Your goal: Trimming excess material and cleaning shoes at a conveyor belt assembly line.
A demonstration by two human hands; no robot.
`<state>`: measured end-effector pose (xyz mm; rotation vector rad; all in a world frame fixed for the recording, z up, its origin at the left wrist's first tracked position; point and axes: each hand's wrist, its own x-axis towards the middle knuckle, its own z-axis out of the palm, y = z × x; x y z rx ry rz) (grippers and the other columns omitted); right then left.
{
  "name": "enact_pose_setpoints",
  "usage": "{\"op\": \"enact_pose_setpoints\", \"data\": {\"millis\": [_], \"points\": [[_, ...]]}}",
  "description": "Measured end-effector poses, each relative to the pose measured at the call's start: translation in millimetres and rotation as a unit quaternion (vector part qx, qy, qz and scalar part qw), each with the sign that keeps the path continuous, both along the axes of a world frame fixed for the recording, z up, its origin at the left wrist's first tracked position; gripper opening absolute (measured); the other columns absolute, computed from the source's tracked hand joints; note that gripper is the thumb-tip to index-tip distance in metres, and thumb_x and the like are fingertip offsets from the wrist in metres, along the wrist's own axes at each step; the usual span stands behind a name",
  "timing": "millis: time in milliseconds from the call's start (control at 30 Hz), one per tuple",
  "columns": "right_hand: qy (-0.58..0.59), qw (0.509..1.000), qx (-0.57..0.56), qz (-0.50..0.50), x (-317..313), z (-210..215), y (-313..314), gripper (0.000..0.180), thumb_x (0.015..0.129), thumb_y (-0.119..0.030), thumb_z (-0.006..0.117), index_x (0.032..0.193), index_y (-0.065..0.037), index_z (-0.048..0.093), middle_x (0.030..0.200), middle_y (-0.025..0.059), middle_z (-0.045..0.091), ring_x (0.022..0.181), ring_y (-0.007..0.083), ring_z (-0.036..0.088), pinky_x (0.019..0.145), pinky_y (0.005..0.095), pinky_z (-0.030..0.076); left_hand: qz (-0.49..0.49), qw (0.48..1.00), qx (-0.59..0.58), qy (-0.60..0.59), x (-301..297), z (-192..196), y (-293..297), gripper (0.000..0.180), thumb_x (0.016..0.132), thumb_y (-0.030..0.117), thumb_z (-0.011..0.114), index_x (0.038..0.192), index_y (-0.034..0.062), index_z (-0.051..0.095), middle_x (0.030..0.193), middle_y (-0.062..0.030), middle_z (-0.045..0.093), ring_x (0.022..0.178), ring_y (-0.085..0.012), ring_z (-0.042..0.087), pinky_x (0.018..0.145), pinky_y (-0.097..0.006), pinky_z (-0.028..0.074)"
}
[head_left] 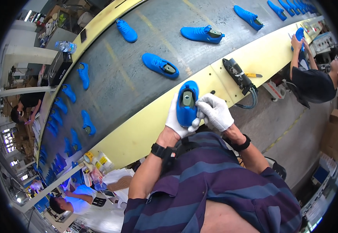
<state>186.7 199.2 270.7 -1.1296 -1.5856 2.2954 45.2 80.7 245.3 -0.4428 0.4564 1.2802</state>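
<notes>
A blue shoe (187,112) with a green last (188,99) inside it sits in my left hand (173,119), toe pointing away from me. That hand wears a white glove and wraps round the shoe's left side and heel, its fingertips showing at the lower right. My right hand (217,112), also in a white glove, is bent into a pinch close against the shoe's right side near the heel. Whatever lies between its fingertips is too small or hidden to make out. Both hands are over the yellow near edge of the conveyor.
Several blue shoes (160,65) lie spread along the grey conveyor belt (118,77). A black hand tool (237,73) with hoses lies on the yellow ledge (145,132), beside a yellow-handled blade (253,75). Co-workers (316,85) are at the right and left. A water bottle (66,47) stands across the belt.
</notes>
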Motion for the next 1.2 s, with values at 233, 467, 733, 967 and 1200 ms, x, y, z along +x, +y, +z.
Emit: {"op": "enact_pose_setpoints", "data": {"millis": [233,467,733,967,1200], "points": [[-0.034,0.996,0.026,0.08,19,-2,-1,0.026,0.103,-0.012,0.06,0.124,0.002,0.065,0.089,0.0081,0.073,0.065,0.0101,0.065,0.059,0.0258,0.054,0.022,0.923,-0.123,0.365,9,-3,-8,0.086,0.097,0.085,0.03,0.139,0.0136,0.051,0.084,-0.0113,0.068,0.056,-0.0264,0.064,0.035,-0.032,0.04],[-0.051,0.989,-0.015,0.141,9,-2,-5,0.049,0.097,-0.024,0.072,0.137,0.001,0.059,0.099,0.0087,0.075,0.076,0.0127,0.069,0.065,0.0275,0.056,0.073,0.882,-0.222,0.409,10,6,-10,0.082,0.101,0.076,0.039,0.128,0.0027,0.064,0.094,-0.0165,0.074,0.064,-0.0236,0.07,0.043,-0.033,0.05],[-0.061,0.992,0.068,0.082,2,-10,-18,0.042,0.098,-0.03,0.072,0.122,0.003,0.064,0.085,0.011,0.074,0.066,0.0127,0.068,0.062,0.0298,0.055,0.198,0.822,-0.197,0.497,23,-8,-2,0.064,0.103,0.058,0.057,0.132,0.001,0.063,0.11,-0.0101,0.072,0.087,-0.0178,0.072,0.066,-0.029,0.059],[-0.03,0.998,0.053,0.031,3,-27,-17,0.032,0.108,-0.028,0.057,0.113,0.002,0.064,0.08,0.0128,0.072,0.059,0.0165,0.068,0.058,0.0307,0.054,0.114,0.824,-0.243,0.499,21,-8,-2,0.065,0.103,0.06,0.056,0.136,0.0044,0.061,0.11,-0.0088,0.071,0.087,-0.0162,0.071,0.063,-0.028,0.057],[-0.04,0.999,-0.008,0.024,25,-75,2,0.032,0.108,-0.027,0.056,0.118,0.002,0.065,0.085,0.0145,0.074,0.059,0.0167,0.068,0.059,0.03,0.054,0.084,0.86,-0.219,0.453,23,-54,-11,0.083,0.1,0.075,0.046,0.135,0.0013,0.061,0.097,-0.0103,0.074,0.068,-0.0186,0.071,0.049,-0.029,0.055]]}}
